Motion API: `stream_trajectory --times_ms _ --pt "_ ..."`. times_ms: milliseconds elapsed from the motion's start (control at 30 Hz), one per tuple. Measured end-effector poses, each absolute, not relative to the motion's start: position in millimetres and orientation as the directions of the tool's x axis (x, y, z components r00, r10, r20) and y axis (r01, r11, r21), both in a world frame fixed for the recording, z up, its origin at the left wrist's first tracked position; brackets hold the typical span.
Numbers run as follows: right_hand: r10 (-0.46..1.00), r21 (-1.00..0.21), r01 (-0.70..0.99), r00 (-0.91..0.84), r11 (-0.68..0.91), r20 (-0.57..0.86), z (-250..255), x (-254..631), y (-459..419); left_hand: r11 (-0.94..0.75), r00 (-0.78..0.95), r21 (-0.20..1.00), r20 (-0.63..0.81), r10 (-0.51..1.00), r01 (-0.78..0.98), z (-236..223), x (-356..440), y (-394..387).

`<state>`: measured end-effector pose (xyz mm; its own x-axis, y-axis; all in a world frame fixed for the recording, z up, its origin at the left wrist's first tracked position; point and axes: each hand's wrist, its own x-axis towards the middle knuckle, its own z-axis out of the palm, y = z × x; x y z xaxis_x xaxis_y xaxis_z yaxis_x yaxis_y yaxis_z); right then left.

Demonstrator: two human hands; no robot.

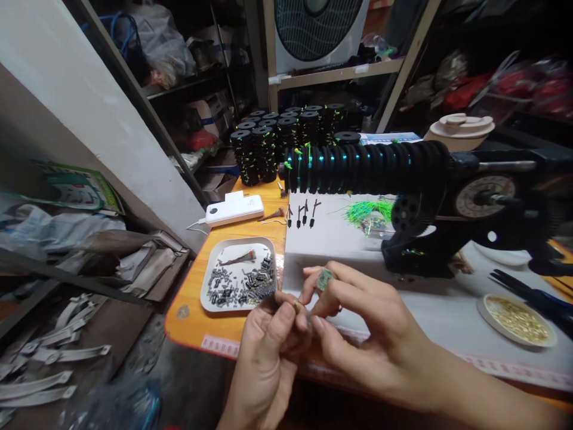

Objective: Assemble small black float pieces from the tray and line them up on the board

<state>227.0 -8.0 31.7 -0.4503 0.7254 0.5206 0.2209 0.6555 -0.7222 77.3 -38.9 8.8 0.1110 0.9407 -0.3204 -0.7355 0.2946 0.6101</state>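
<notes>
My left hand (273, 346) is closed in a pinch above the table's front edge, thumb against forefinger. A tiny yellowish piece shows at its fingertips, too small to name. Close beside it my right hand (371, 334) has thumb and fingers bent together in a pinch; what lies between them, if anything, is hidden. Greenish tape (324, 279) wraps one of its fingers. Just behind my left hand stands a white tray (206, 280) of small grey and black parts, with a thin bundle of brownish strands (239, 258) on top.
A black machine (421, 221) carries a long ribbed roller (367, 167) with green-yellow bits. Several black spools (268, 143) stand behind. Small black stemmed parts (305, 214), green strands (369, 210), a white power bank (235, 210), a dish of gold pieces (517, 321) and dark pliers (528, 292) lie around.
</notes>
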Motion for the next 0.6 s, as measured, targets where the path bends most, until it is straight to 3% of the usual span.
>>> stream_trajectory --times_ms 333,600 --pt "0.728 -0.724 0.222 -0.448 0.653 0.519 32.5 226.4 -7.3 0.272 0.092 0.574 -0.322 0.942 -0.772 14.0 82.5 -40.6" --pt "0.722 -0.697 0.252 -0.433 0.671 0.540 30.8 231.2 -1.6 0.096 -0.049 0.813 -0.151 0.987 -0.574 -4.3 72.9 -38.8"
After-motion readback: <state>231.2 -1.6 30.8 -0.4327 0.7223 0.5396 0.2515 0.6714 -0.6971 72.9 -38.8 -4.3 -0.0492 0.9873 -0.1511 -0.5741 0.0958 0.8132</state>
